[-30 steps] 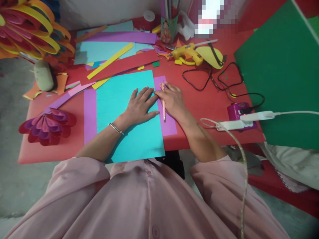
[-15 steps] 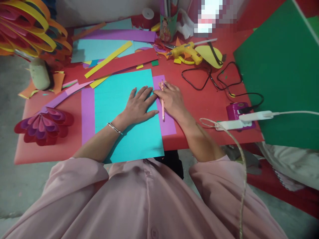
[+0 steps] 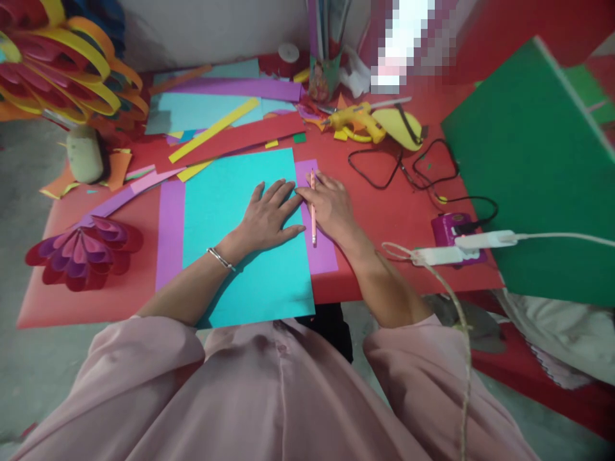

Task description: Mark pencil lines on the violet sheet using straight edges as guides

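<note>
A turquoise paper sheet [image 3: 230,211] lies on a purple sheet [image 3: 170,230] on the red table [image 3: 394,205]. My left hand [image 3: 269,214] rests flat on the turquoise sheet near its right edge, fingers spread. My right hand [image 3: 331,208] sits beside it on the purple strip, fingers closed around a pink pencil [image 3: 313,214] that lies along the sheet's right edge, tip pointing away from me.
A yellow glue gun [image 3: 355,118] and black cables [image 3: 413,169] lie at the back right. A green board [image 3: 533,166] stands at the right. A paper flower [image 3: 81,253] lies left. Coloured paper strips [image 3: 216,125] and a pen cup [image 3: 324,73] are behind.
Both hands stay in place on the sheets. Only the head camera has tilted slightly, shifting the whole scene downward.
</note>
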The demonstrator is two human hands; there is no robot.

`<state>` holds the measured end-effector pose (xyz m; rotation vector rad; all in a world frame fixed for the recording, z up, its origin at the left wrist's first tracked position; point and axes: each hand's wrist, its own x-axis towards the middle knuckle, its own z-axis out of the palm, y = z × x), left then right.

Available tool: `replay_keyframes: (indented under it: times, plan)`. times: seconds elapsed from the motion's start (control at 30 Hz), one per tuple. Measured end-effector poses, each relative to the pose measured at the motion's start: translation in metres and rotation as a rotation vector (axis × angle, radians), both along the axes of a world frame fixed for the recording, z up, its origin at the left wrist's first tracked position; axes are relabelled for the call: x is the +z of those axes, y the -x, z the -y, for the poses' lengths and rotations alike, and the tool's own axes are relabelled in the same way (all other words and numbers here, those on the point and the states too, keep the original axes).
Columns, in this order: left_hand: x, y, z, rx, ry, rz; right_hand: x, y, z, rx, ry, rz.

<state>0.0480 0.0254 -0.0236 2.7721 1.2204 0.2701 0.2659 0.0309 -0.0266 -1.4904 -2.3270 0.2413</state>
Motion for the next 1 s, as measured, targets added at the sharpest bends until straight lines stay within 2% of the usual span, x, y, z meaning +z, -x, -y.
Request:
replay_keyframes:
  times: [0.17,0.7,0.83,1.0]
  plan:
    - [-0.004,0.0,0.001,0.008,-0.06,-0.012,0.001,-0.001,0.001,0.001,-0.005,0.027]
    - [-0.006,0.0,0.003,0.001,-0.079,0.032,-0.002,-0.001,0.0,0.007,-0.05,0.0]
    - [-0.008,0.0,0.003,0.0,-0.084,0.047,0.0,0.001,0.002,-0.044,-0.06,-0.146]
    - [-0.008,-0.001,0.003,0.011,-0.081,0.011,0.015,0.003,0.005,-0.233,-0.126,-0.549]
